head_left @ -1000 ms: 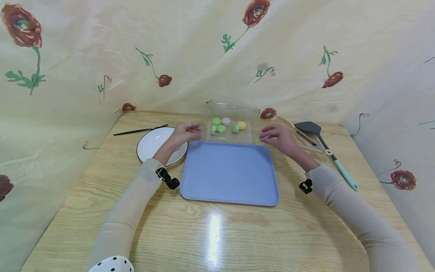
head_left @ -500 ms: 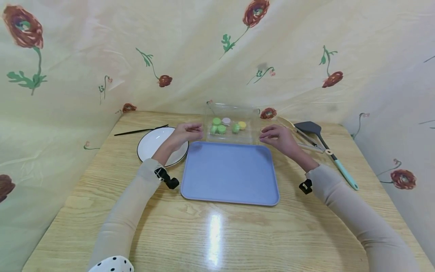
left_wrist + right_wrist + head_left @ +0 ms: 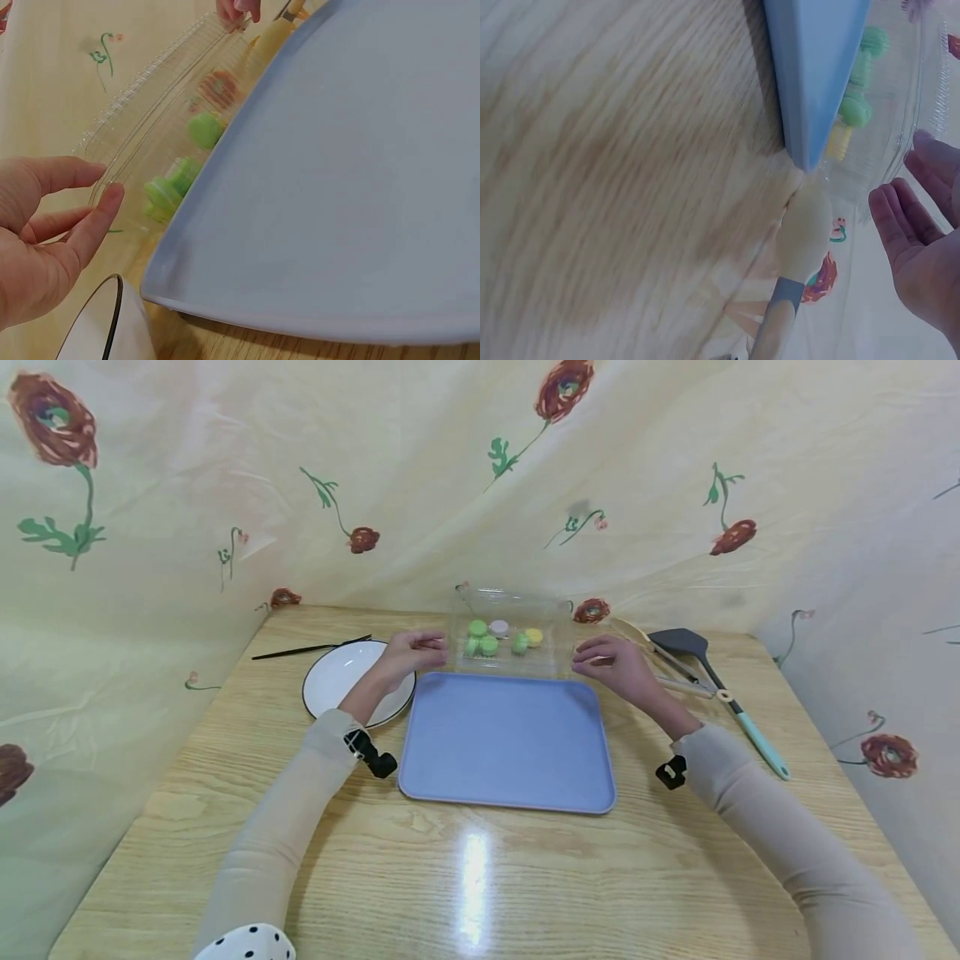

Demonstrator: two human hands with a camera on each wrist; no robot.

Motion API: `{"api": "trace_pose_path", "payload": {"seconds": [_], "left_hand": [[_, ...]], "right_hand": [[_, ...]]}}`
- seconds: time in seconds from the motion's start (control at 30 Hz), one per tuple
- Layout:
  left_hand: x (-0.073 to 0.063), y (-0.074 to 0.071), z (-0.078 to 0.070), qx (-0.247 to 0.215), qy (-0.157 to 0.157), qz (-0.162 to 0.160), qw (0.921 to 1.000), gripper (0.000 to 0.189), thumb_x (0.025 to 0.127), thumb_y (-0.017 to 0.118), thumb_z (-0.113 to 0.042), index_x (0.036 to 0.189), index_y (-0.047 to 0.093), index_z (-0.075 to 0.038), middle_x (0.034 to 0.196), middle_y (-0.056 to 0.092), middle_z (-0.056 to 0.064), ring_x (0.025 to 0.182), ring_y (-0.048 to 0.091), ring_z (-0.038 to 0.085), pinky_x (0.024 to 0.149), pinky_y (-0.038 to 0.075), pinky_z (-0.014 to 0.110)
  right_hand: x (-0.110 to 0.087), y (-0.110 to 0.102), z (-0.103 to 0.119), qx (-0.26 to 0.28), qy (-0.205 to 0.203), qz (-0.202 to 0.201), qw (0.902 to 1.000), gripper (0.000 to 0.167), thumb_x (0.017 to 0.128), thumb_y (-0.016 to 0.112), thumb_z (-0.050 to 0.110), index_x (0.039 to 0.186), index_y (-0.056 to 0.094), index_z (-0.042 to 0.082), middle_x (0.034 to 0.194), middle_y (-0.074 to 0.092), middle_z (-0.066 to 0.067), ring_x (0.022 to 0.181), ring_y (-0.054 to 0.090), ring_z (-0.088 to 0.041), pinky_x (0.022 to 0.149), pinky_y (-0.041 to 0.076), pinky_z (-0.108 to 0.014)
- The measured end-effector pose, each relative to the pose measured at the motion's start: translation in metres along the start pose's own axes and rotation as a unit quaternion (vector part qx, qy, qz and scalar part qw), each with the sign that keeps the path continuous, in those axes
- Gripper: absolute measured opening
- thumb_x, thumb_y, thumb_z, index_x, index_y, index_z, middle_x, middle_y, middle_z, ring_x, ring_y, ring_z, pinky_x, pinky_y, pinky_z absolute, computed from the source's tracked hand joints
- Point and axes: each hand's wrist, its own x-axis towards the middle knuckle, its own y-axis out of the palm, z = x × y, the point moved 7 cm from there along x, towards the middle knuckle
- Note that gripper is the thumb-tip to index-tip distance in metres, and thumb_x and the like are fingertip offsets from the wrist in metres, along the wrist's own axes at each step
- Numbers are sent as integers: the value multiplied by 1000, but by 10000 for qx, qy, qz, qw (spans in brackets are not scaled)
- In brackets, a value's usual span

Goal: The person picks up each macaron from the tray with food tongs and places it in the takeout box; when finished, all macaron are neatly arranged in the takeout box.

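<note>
Behind the blue tray [image 3: 508, 743] is a clear plastic box [image 3: 551, 662], with several macarons [image 3: 488, 646] in green, yellow and pale purple inside. At its left end my left hand [image 3: 408, 656] pinches the rim between thumb and index finger, as the left wrist view shows at the box's corner [image 3: 135, 161]. On the opposite end, my right hand [image 3: 615, 667] holds the rim with thumb and fingertips. The right wrist view has that right hand [image 3: 922, 225] at the box's edge, with the far hand's fingers partly visible beyond.
A white plate [image 3: 330, 681] with a dark rim lies left of the tray, a black fork [image 3: 300, 650] beside it. To the right are tongs [image 3: 678, 670] with pale tips and a spatula [image 3: 761, 743] with a turquoise handle. A flowered cloth [image 3: 450, 468] hangs behind.
Hands, box and macarons stay in place. Only the right wrist and forearm have shifted very slightly.
</note>
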Motion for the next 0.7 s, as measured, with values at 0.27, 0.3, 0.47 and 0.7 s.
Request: {"api": "trace_pose_path", "payload": {"seconds": [0.27, 0.3, 0.47, 0.7], "left_hand": [[1, 1, 2, 193, -115, 58, 9997, 54, 97, 65, -1, 148, 48, 4, 135, 59, 26, 86, 69, 4, 90, 61, 23], [2, 2, 3, 227, -116, 74, 9996, 54, 97, 65, -1, 148, 47, 4, 136, 59, 28, 85, 69, 4, 90, 61, 23], [3, 3, 6, 127, -158, 17, 9998, 53, 97, 65, -1, 147, 48, 7, 132, 61, 27, 86, 71, 7, 89, 61, 23], [5, 3, 10, -263, -346, -88, 9990, 50, 96, 65, 3, 143, 49, 10, 113, 65, 17, 83, 71, 8, 86, 62, 22]], "right_hand": [[0, 0, -15, 744, 880, 77, 9933, 46, 98, 71, 23, 137, 63, 0, 125, 69, -22, 92, 65, 6, 83, 59, -18], [0, 1, -16, 947, 1009, 148, 9903, 50, 98, 71, 23, 141, 59, 1, 123, 70, -22, 90, 66, 5, 84, 60, -21], [-2, 7, -19, 2002, 1644, 609, 9639, 61, 99, 68, 17, 151, 44, -3, 108, 75, -5, 90, 73, -7, 98, 60, -45], [-1, 13, -25, 2574, 2191, 950, 9363, 62, 99, 68, 18, 150, 43, -5, 102, 73, 3, 93, 73, -11, 107, 54, -49]]}}
